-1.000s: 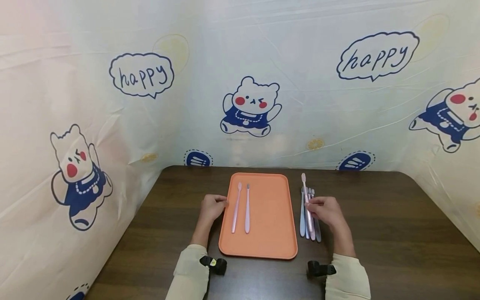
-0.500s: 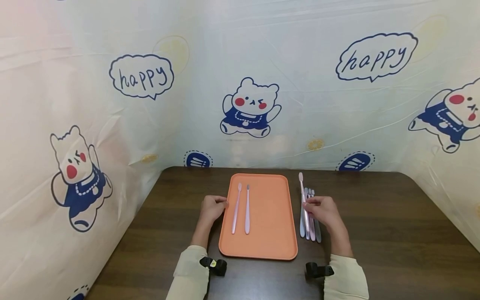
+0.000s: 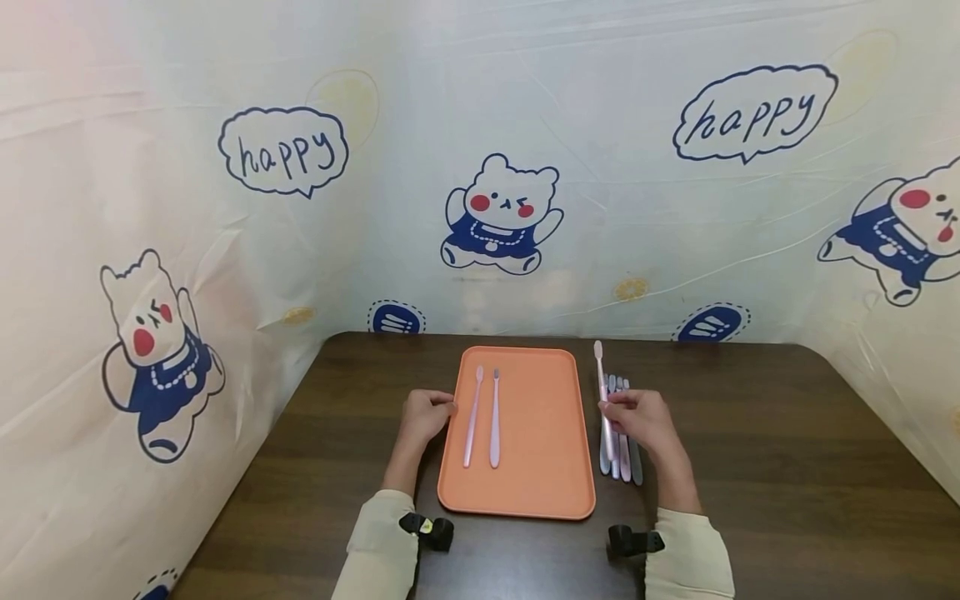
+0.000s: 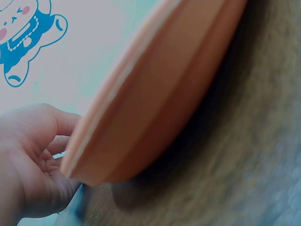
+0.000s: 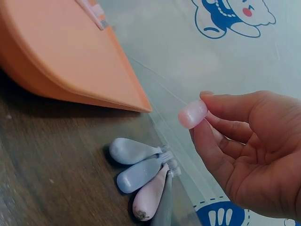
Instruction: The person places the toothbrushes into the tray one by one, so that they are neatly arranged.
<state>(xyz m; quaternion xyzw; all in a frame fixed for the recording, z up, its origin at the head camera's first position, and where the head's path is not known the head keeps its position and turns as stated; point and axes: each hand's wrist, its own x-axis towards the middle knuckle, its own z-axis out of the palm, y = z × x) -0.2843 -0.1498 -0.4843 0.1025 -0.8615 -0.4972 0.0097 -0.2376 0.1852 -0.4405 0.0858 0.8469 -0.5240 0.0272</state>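
Between thumb and fingers, my right hand (image 3: pixel 643 417) pinches a pink toothbrush (image 3: pixel 602 379), bristle end pointing away. It is held above the left side of several toothbrushes lying together, among them a pink one (image 3: pixel 625 462) and a dark grey one (image 3: pixel 636 465). In the right wrist view the held toothbrush's rounded handle end (image 5: pixel 193 115) faces the camera. My left hand (image 3: pixel 426 415) holds the left rim of an orange tray (image 3: pixel 536 450); part of its fingers is hidden by the rim in the left wrist view. Two toothbrushes, one pink (image 3: pixel 470 429) and one lilac (image 3: pixel 494 429), lie side by side on the tray.
Everything stands on a dark wooden table (image 3: pixel 765 450). A pale curtain (image 3: pixel 600 233) with printed bears hangs behind the table and along both sides. Each wrist carries a black camera, such as the right one (image 3: pixel 626 542).
My right hand has shifted slightly left with the pink toothbrush, away from the middle of the bunch and closer to the tray. The left hand and tray stay in place.
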